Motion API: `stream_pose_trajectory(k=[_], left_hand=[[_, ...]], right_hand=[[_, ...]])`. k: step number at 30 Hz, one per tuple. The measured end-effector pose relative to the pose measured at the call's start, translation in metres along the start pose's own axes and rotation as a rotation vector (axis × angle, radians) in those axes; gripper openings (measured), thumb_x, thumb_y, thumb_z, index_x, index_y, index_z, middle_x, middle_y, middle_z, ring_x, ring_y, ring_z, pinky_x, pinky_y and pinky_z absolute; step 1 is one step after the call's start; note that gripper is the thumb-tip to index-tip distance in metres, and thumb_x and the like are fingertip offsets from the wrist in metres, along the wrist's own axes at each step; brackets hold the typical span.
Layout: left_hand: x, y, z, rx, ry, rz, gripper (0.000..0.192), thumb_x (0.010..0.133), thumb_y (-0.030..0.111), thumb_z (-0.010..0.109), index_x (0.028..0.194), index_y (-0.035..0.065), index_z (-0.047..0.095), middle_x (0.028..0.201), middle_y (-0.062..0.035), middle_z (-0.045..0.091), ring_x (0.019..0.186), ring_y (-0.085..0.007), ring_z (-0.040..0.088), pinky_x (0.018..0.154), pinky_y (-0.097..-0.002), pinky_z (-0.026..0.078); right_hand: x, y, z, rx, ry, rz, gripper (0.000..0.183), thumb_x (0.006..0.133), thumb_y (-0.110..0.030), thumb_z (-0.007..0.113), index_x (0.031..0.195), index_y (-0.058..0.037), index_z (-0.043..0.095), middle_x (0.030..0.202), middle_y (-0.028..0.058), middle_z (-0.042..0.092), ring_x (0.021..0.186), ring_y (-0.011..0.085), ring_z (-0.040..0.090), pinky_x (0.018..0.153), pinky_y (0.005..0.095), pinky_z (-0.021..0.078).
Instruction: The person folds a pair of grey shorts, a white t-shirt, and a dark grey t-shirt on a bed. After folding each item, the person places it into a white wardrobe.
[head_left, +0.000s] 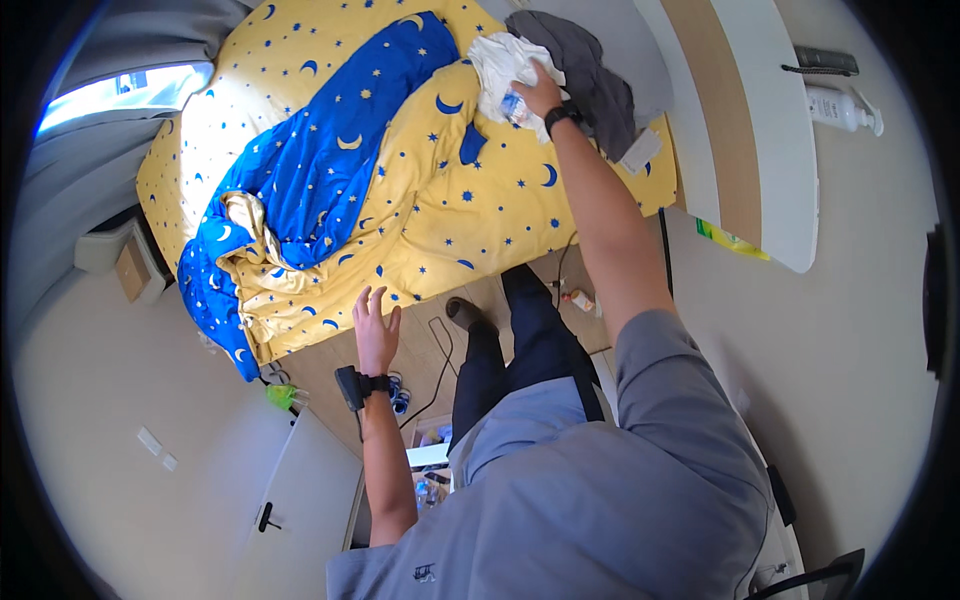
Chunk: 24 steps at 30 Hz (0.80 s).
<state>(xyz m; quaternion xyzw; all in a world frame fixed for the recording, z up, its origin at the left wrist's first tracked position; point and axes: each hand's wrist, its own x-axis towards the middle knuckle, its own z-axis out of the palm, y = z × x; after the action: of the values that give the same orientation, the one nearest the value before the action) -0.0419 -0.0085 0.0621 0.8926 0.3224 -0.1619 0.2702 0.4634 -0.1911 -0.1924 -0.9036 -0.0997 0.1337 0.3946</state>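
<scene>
My right hand (538, 94) reaches far out over the bed and grips a crumpled white garment (495, 71) with a blue print. Right beside that garment lies a dark grey piece of clothing (592, 75). My left hand (376, 334) hangs in the air by the near edge of the bed, fingers apart and holding nothing. Below both hands spreads a yellow bedsheet (495, 217) patterned with blue moons and stars. A blue and yellow quilt (322, 165) is bunched diagonally across it.
A small white packet or card (641, 150) lies near the bed's right corner. The white and wood headboard (720, 112) holds a pump bottle (836, 109). On the floor are a cable (442, 367), blue sandals (401, 394) and a small bottle (582, 301). A white door (307, 480) stands at lower left.
</scene>
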Motion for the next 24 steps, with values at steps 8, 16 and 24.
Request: stream_pose_trajectory(k=[8,16,24], left_hand=[[0.044,0.047,-0.022,-0.019,-0.026,0.144,0.053,0.094,0.017,0.074,0.142,0.0097,0.054,0.149,-0.0216,0.048,0.138,-0.0424,0.045,0.113,-0.0502,0.042],[0.095,0.148,-0.067,-0.381,0.086,0.475,0.064,0.089,0.010,0.075,0.149,0.0097,0.051,0.150,-0.0197,0.048,0.142,-0.0404,0.043,0.116,-0.0462,0.038],[0.061,0.150,-0.126,-0.605,-0.106,0.596,0.029,0.094,0.004,0.063,0.122,-0.0024,0.063,0.115,-0.0186,0.070,0.113,-0.0371,0.067,0.096,-0.0354,0.050]], right_hand=[[-0.084,-0.082,-0.005,0.189,0.128,-0.076,0.016,0.089,-0.003,0.068,0.097,-0.0098,0.080,0.087,0.0147,0.076,0.079,0.0272,0.075,0.070,0.0374,0.0555],[-0.268,-0.259,-0.133,0.734,-0.318,-0.238,0.009,0.094,-0.005,0.070,0.098,-0.0011,0.077,0.097,0.0127,0.078,0.087,0.0217,0.075,0.077,0.0331,0.0558],[-0.332,-0.297,-0.163,0.882,-0.139,-0.133,0.032,0.089,-0.002,0.071,0.121,-0.0053,0.072,0.106,0.0105,0.073,0.099,0.0271,0.071,0.092,0.0371,0.0541]])
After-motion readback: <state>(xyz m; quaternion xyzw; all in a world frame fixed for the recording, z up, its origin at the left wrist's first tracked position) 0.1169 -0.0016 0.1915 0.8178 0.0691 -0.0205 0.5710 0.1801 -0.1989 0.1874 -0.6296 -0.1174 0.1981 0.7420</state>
